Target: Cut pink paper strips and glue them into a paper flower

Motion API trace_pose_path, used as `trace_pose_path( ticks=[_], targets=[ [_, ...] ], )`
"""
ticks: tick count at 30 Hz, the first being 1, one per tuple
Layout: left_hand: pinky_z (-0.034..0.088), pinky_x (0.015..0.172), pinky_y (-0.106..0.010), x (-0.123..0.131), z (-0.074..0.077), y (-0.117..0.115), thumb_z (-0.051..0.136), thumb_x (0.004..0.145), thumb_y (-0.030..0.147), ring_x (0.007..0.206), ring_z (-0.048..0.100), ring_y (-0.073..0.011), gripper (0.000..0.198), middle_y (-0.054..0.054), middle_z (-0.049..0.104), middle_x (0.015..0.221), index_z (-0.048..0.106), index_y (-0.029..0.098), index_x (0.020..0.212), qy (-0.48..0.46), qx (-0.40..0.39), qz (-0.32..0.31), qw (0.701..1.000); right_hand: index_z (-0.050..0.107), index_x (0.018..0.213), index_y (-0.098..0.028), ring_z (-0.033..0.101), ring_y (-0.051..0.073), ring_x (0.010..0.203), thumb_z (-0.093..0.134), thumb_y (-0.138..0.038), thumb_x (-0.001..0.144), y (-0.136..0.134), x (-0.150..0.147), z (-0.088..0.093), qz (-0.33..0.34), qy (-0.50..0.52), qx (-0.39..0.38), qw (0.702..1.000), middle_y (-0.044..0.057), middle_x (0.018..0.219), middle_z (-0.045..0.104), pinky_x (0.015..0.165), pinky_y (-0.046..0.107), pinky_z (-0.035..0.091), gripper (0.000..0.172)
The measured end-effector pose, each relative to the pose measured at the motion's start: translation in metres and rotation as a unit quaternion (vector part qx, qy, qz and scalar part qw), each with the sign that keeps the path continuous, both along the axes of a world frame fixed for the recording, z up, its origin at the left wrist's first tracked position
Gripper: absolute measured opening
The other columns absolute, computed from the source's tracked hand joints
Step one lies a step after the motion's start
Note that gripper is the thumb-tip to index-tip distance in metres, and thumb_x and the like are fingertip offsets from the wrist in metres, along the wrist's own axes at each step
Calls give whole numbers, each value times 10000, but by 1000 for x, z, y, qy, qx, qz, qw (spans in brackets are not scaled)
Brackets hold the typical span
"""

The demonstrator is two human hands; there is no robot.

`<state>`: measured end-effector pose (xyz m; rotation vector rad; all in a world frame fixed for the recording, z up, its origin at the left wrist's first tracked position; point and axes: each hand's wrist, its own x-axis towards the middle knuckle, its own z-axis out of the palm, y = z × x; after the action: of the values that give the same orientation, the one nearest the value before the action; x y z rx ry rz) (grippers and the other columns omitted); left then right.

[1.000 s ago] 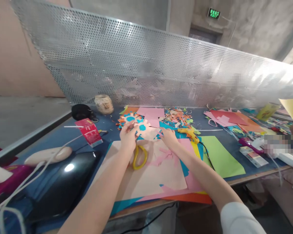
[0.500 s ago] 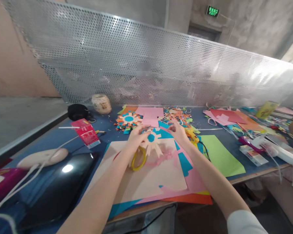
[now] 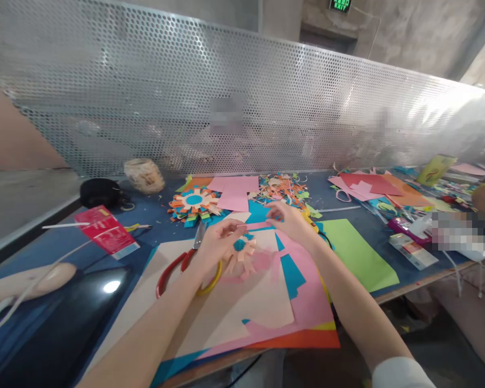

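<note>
A narrow pink paper strip point(image 3: 258, 226) is stretched between my two hands above the sheets. My left hand point(image 3: 220, 242) is closed, pinching the strip's left end. At the other end my right hand point(image 3: 289, 222) is closed too, thumb and fingertips on the strip. Just below the left fingertips is a cream paper flower point(image 3: 242, 260) with a blue centre; whether the left fingers also touch it I cannot tell. Scissors with red and yellow handles point(image 3: 170, 272) lie partly hidden under my left forearm, blades pointing away. Under both hands is a large cream paper sheet point(image 3: 242, 302).
A finished-looking layered paper flower point(image 3: 193, 200) lies behind my left hand, beside pink sheets point(image 3: 236, 194) and a heap of paper shreds point(image 3: 281, 191). Green paper point(image 3: 355, 253) lies right. A black tablet-like slab point(image 3: 84, 318) is left. A perforated metal screen point(image 3: 226, 81) borders the table's back.
My view has shifted, so the table appears lower left. My left hand has moved away from the blue centre of the cream flower, which sits lower. The pink strip is now stretched between both hands.
</note>
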<state>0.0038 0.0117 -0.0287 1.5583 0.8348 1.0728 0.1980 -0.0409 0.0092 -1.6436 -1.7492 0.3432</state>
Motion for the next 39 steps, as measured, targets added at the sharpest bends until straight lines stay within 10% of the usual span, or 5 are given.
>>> trace_pose_path(
  ticks=[4, 7, 17, 28, 39],
  targets=[
    [481, 591, -270, 2, -4, -2, 788, 507, 352, 685, 603, -188, 259, -68, 661, 729, 681, 178, 666, -53, -56, 26, 997, 537, 1013, -97, 584, 317, 970, 572, -375, 771, 2, 29, -2, -297, -119, -86, 944, 217, 1030, 597, 783, 454, 453, 370],
    [488, 574, -264, 5, -6, -4, 799, 494, 350, 667, 605, -176, 275, -71, 663, 738, 674, 170, 660, -75, -87, 37, 993, 510, 1073, -60, 555, 382, 1017, 566, -555, 713, 3, 39, -12, -387, -120, -175, 897, 274, 1075, 556, 778, 499, 438, 614],
    [513, 640, -287, 9, 1, -14, 769, 536, 394, 628, 634, -156, 351, -32, 656, 667, 594, 160, 732, -109, -142, 4, 984, 630, 888, -157, 641, 283, 877, 546, -407, 692, 10, 54, -18, -343, -65, -194, 917, 142, 900, 670, 663, 322, 477, 329],
    [461, 534, -242, 8, 1, -18, 765, 539, 340, 552, 556, -115, 272, -40, 644, 674, 699, 145, 718, -106, -150, 58, 981, 417, 863, -196, 571, 201, 746, 555, -370, 697, 0, 16, -6, -258, -67, 144, 953, 66, 865, 546, 577, 285, 435, 276],
    [440, 522, -227, 7, 1, -14, 790, 483, 383, 541, 545, -105, 486, -44, 657, 676, 681, 116, 875, -116, -165, 61, 977, 354, 850, -200, 559, 202, 719, 502, -330, 746, -3, -10, -14, -150, -156, 145, 965, 80, 885, 501, 517, 271, 396, 222]
  ],
)
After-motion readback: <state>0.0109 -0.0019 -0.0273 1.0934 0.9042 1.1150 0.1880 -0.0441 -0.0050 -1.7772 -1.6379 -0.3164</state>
